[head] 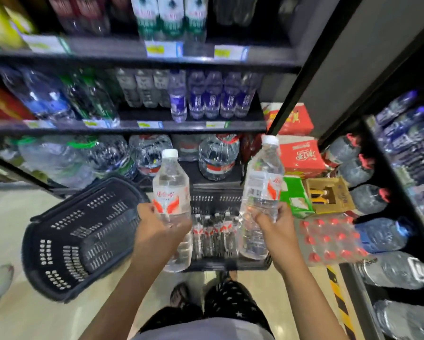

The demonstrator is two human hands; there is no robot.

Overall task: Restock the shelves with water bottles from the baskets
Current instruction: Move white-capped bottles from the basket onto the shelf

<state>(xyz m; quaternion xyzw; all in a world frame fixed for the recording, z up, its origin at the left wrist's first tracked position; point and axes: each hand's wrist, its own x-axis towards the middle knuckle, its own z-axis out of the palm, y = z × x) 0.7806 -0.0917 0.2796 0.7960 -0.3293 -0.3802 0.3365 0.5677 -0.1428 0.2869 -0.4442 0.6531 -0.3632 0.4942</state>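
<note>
Left hand (162, 229): fingers and thumb wrapped tight round the lower body of the left water bottle (171, 190); grip sits just below the red-and-white label.
Right hand (277, 225): fingers curled round the lower half of the right water bottle (262, 185); thumb side faces the camera.
Left water bottle: clear, white cap, held upright above the left edge of the floor basket (230, 265).
Right water bottle: clear, white cap, tilted slightly right, held above the right edge of the same basket, well apart from the other bottle.
Floor basket: black plastic, slotted walls, standing on the floor in front of the bottom shelf, between the two arms.
Floor basket contents: a row of small bottles (214, 233) with red-and-white labels, standing upright, caps up.
Second basket (83, 238): black, tipped on its side on the floor to the left, slotted outside towards the camera; inside cannot be seen.
Middle shelf (132, 126): blue-label bottles (218, 96) in a row at the right, larger bottles at the left; blurred.
Bottom shelf: large water jugs (218, 158) side by side.
Floor, right: red cartons (300, 155), green box (295, 198), open cardboard box (329, 195), wrapped pack of red-capped bottles (329, 240).
</note>
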